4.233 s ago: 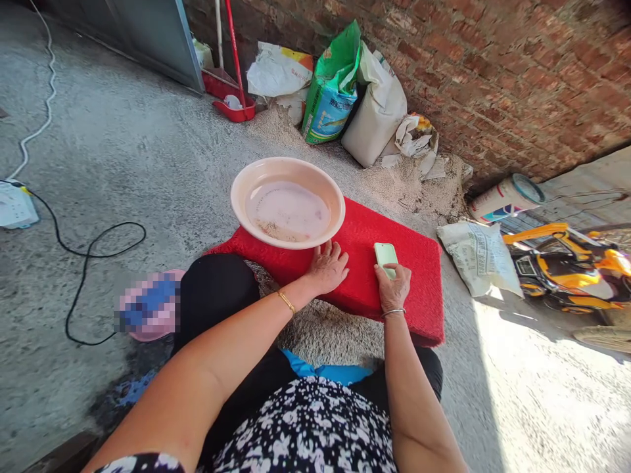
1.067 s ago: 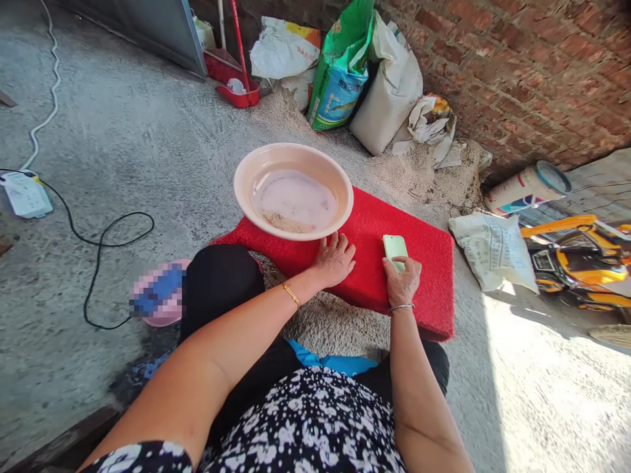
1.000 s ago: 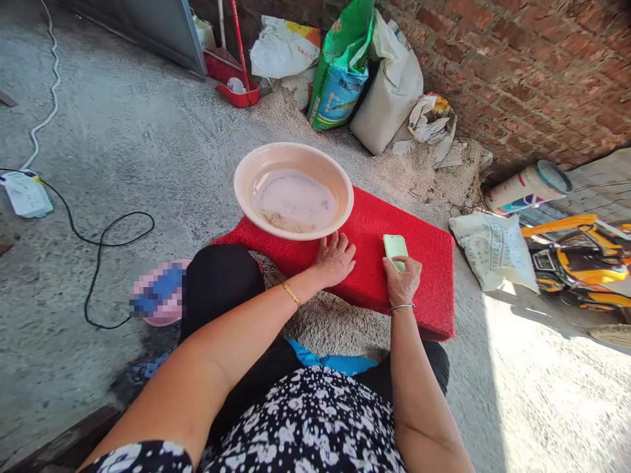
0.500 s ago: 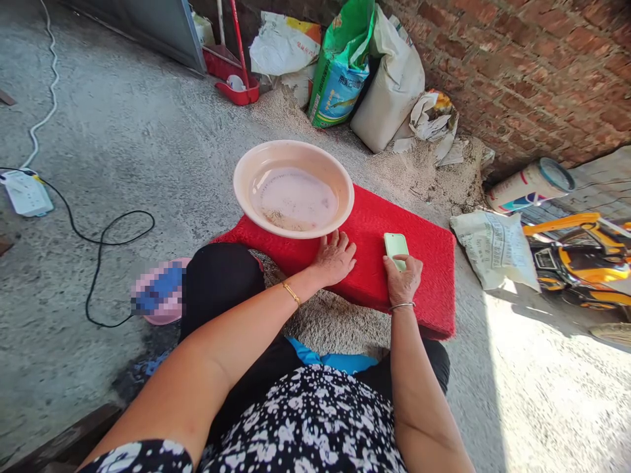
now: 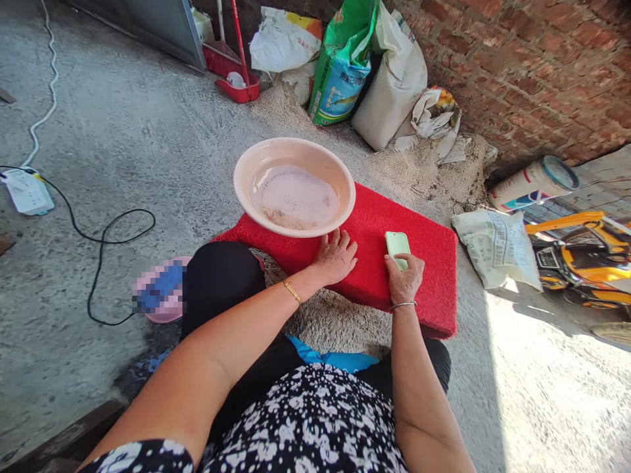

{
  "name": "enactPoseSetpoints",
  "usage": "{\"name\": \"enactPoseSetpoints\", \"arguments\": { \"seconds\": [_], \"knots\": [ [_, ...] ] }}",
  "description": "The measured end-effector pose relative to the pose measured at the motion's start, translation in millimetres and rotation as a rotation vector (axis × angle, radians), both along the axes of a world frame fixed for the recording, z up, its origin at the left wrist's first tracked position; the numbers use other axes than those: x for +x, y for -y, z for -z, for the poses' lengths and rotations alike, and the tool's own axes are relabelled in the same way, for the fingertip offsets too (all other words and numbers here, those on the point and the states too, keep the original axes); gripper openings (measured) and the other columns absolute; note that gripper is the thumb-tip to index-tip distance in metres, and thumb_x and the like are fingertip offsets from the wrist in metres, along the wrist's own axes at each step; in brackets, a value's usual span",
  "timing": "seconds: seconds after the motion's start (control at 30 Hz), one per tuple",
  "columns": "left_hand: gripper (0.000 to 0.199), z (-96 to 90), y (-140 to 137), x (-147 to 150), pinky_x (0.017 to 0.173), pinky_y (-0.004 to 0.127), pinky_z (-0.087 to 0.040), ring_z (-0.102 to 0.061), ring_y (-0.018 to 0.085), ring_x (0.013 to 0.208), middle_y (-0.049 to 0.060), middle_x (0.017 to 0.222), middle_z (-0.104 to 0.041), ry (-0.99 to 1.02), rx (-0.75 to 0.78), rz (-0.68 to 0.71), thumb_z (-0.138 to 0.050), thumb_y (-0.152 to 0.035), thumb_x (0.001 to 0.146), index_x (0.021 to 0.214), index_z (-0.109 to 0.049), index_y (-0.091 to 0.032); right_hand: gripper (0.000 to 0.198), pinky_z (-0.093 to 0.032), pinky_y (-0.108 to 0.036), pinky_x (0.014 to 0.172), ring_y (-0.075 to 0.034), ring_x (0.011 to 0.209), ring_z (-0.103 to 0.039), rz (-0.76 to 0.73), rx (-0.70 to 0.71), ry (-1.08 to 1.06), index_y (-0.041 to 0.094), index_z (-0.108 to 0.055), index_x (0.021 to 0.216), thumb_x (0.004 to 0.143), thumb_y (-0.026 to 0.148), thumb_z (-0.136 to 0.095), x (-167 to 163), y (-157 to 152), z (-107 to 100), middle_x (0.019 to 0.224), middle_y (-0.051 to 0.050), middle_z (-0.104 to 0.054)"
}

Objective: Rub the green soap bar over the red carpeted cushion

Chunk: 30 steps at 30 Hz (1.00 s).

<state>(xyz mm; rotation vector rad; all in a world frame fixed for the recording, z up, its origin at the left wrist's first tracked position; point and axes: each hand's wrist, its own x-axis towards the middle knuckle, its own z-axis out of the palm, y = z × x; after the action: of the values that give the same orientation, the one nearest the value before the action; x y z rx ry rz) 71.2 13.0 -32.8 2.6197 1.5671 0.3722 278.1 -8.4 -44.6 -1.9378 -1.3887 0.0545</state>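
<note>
Below, red bench (image 5: 371,272), concrete floor (image 5: 123,144)

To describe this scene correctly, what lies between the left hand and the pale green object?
In the head view, only red fuzzy surface shows between the left hand and the pale green object.

Low in the frame we see a black-and-white flower-print top (image 5: 305,420) and black cloth trousers (image 5: 221,279). We note a slim gold-coloured bracelet (image 5: 292,293) and a thin silvery bangle (image 5: 403,305).
</note>
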Motion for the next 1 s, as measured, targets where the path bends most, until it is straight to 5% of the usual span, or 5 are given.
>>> {"name": "enactPoseSetpoints", "arguments": {
  "seconds": [1.0],
  "knots": [
    [0.044,-0.3,0.5,-0.2,0.106,0.059,-0.028,-0.033,0.038,0.134,0.018,0.142,-0.044,0.017,-0.023,-0.003,-0.043,-0.040,0.092,0.129,-0.053,-0.018,0.038,-0.041,-0.036,0.085,-0.023,0.095,-0.051,-0.003,-0.013,0.032,0.022,-0.062,0.085,0.074,0.058,-0.059,1.7,1.1,-0.1,0.093,-0.005,-0.054]
  ]
}}
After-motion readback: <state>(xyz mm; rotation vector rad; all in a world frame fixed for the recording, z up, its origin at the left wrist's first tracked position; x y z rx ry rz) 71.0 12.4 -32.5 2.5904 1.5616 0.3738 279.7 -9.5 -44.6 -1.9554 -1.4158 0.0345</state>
